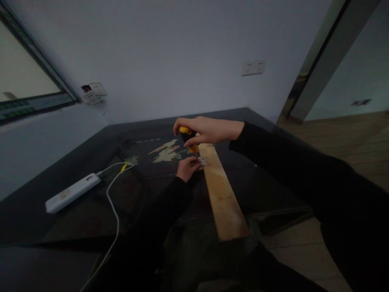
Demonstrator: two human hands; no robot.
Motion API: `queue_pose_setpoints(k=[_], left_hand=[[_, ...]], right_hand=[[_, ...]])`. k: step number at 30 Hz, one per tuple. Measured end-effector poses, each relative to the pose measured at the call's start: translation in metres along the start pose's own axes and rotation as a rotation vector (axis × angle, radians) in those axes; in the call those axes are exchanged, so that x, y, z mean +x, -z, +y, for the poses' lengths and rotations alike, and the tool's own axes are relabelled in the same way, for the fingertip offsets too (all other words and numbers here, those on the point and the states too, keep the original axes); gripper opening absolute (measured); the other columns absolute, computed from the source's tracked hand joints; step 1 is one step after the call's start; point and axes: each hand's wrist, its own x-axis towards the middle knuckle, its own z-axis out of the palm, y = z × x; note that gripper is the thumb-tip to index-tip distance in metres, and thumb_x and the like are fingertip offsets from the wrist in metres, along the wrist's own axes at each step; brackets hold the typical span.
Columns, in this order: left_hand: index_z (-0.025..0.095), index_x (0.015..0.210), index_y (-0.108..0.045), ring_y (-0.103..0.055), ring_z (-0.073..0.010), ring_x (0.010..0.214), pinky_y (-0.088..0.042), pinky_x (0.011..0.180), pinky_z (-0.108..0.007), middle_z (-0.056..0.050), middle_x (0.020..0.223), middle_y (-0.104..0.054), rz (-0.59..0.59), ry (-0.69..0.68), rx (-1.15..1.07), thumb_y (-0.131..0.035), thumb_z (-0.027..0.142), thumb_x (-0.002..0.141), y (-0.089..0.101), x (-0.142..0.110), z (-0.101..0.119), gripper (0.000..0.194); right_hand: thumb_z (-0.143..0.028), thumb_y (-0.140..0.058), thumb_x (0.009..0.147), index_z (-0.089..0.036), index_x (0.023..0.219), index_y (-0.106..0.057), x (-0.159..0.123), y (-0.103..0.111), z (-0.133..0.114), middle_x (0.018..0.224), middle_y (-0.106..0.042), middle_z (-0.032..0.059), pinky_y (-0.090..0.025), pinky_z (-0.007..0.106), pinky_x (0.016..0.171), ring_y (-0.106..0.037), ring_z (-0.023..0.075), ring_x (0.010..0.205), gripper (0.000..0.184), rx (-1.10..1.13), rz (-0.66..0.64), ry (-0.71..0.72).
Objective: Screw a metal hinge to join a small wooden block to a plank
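Observation:
A yellow and black screwdriver (192, 149) is gripped from above in my right hand (202, 129), its shaft pointing down at a small metal hinge (203, 162). The hinge sits at the left edge of a wooden board (223, 194), near the board's far end. My left hand (187, 168) pinches at the hinge with thumb and fingers, close to the screwdriver's tip. Whether a screw is under the tip is too small to tell. The board lies lengthwise toward me, its near end reaching past the table's front edge.
The dark table (127, 194) has a printed flower pattern (167, 154). On its left lies a white power strip (73, 192) with a white cable (114, 211) running off the front edge. A wall with sockets (253, 67) stands behind; wooden floor (343, 134) shows at right.

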Motion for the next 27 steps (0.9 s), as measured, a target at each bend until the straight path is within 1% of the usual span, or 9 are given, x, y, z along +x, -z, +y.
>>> queue_pose_setpoints(k=[3,6,9,14,18,22,27], left_hand=[[0.017,0.071,-0.066,-0.060,-0.0140,0.065,-0.049,0.065,-0.026,-0.001,0.070,-0.067,0.009,0.006,0.014,-0.073,0.032,0.068,0.002,-0.001,0.003,0.017],[0.017,0.070,-0.066,-0.059,-0.0139,0.065,-0.050,0.066,-0.026,0.000,0.068,-0.066,0.023,0.001,0.029,-0.073,0.031,0.068,0.002,-0.002,0.005,0.016],[0.017,0.071,-0.066,-0.059,-0.0139,0.065,-0.050,0.066,-0.026,0.000,0.069,-0.066,0.021,0.005,0.028,-0.073,0.030,0.069,0.002,-0.002,0.004,0.015],[0.017,0.072,-0.067,-0.060,-0.0147,0.068,-0.050,0.069,-0.027,-0.001,0.072,-0.068,0.007,-0.006,0.068,-0.071,0.026,0.070,0.003,-0.002,0.008,0.010],[0.018,0.076,-0.069,-0.062,-0.0160,0.074,-0.050,0.073,-0.028,-0.002,0.077,-0.070,0.016,-0.032,0.076,-0.070,0.027,0.072,0.006,-0.003,0.012,0.010],[0.018,0.074,-0.068,-0.060,-0.0151,0.069,-0.048,0.068,-0.026,-0.001,0.072,-0.068,0.015,-0.022,0.074,-0.069,0.027,0.071,0.006,-0.003,0.011,0.010],[0.018,0.072,-0.067,-0.056,-0.0138,0.066,-0.046,0.064,-0.024,0.000,0.069,-0.065,0.013,-0.022,0.094,-0.070,0.031,0.070,0.006,-0.002,0.009,0.014]], right_hand=[[-0.019,-0.064,0.079,-0.018,0.109,-0.050,0.013,0.002,0.002,0.096,-0.059,0.0029,-0.038,0.026,0.071,-0.050,0.0145,0.082,0.033,0.031,-0.079,0.027],[-0.016,-0.065,0.077,-0.018,0.104,-0.050,0.021,0.003,0.004,0.096,-0.058,0.0018,-0.039,0.025,0.070,-0.049,0.0137,0.082,0.031,0.039,-0.096,0.035],[-0.015,-0.065,0.077,-0.018,0.103,-0.050,0.025,0.003,0.005,0.095,-0.056,0.0012,-0.040,0.024,0.068,-0.049,0.0128,0.080,0.030,0.055,-0.101,0.013],[-0.014,-0.063,0.078,-0.018,0.106,-0.049,0.027,0.005,0.008,0.093,-0.055,0.0001,-0.041,0.022,0.063,-0.049,0.0109,0.076,0.032,0.112,-0.178,-0.033],[-0.015,-0.068,0.076,-0.018,0.102,-0.050,0.027,0.004,0.011,0.089,-0.055,0.0000,-0.039,0.023,0.064,-0.048,0.0118,0.077,0.031,0.057,-0.128,-0.048],[-0.019,-0.066,0.079,-0.017,0.100,-0.050,0.023,0.005,0.012,0.092,-0.057,0.0020,-0.039,0.025,0.068,-0.049,0.0133,0.080,0.026,0.045,-0.080,-0.044],[-0.022,-0.065,0.080,-0.017,0.101,-0.049,0.018,0.008,0.013,0.096,-0.057,0.0033,-0.040,0.026,0.071,-0.049,0.0144,0.084,0.027,0.065,0.010,-0.030]])
